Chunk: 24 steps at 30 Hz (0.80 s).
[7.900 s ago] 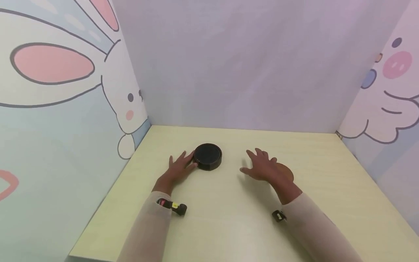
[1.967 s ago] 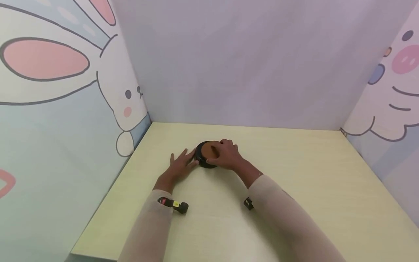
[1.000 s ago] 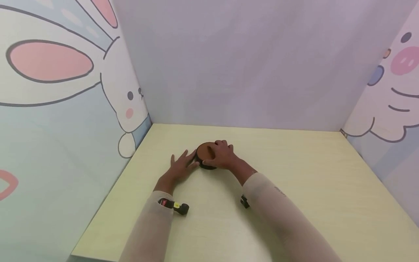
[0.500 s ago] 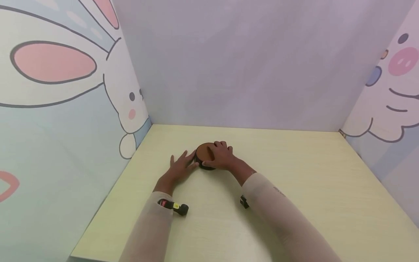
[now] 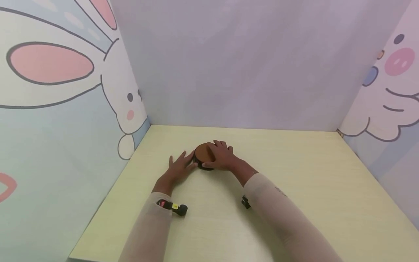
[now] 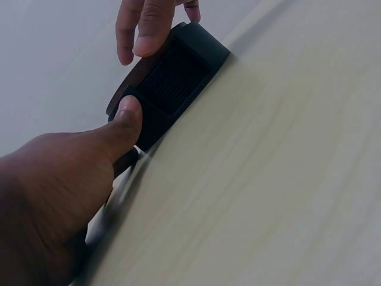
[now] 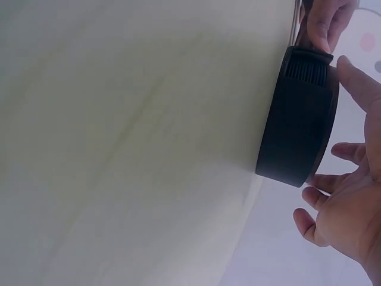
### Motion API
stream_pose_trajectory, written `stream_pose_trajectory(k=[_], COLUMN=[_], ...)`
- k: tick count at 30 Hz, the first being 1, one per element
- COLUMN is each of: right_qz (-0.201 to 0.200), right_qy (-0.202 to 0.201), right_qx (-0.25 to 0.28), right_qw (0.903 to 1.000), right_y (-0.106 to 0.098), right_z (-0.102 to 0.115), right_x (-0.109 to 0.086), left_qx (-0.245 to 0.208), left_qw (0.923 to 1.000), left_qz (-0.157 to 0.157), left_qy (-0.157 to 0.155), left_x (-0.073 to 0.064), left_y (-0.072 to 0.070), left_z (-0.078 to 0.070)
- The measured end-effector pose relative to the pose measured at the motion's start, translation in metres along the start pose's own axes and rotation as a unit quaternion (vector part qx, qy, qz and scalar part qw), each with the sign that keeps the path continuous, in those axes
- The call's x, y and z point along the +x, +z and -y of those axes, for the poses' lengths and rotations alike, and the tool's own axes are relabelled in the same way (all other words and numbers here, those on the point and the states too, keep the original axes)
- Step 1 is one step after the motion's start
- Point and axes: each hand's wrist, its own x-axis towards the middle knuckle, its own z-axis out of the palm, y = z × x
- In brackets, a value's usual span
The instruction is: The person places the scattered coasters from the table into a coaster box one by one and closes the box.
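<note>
A low round black case (image 5: 201,165) with a ribbed section on its side stands on the table. A brown round disc (image 5: 203,153) lies over its top, nearly covering it. My left hand (image 5: 178,169) touches the case's left side with straight, spread fingers; the thumb presses its wall in the left wrist view. My right hand (image 5: 222,156) holds the disc by its edge from the right, thumb at the near side and fingers at the far side. That hand hides the disc's right part. In the right wrist view the disc (image 7: 331,113) sits along the case's rim.
The pale wood-look table (image 5: 294,182) extends widely to the right and toward me. A plain lilac back wall (image 5: 229,65) rises behind it. Side walls bear a rabbit print (image 5: 121,91) and a pig print (image 5: 396,72). Black wrist cameras (image 5: 181,210) are strapped to both wrists.
First the disc lay on the table at right beneath my right hand. That hand brought it left onto the case, slightly offset, then moved it into line. My left hand stayed beside the case.
</note>
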Motion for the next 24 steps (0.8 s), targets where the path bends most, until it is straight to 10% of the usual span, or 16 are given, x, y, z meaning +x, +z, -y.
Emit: stream_pose_trajectory(k=[24], right_qz=[-0.022], right_qy=[0.106], right_qx=[-0.021], right_qw=[0.9939], right_y=[-0.013], right_z=[-0.028], right_x=[-0.038], left_qx=[-0.003], left_qw=[1.0000], left_qz=[0.004], left_qy=[0.008], left_x=[0.000], left_y=[-0.001], left_z=[-0.001])
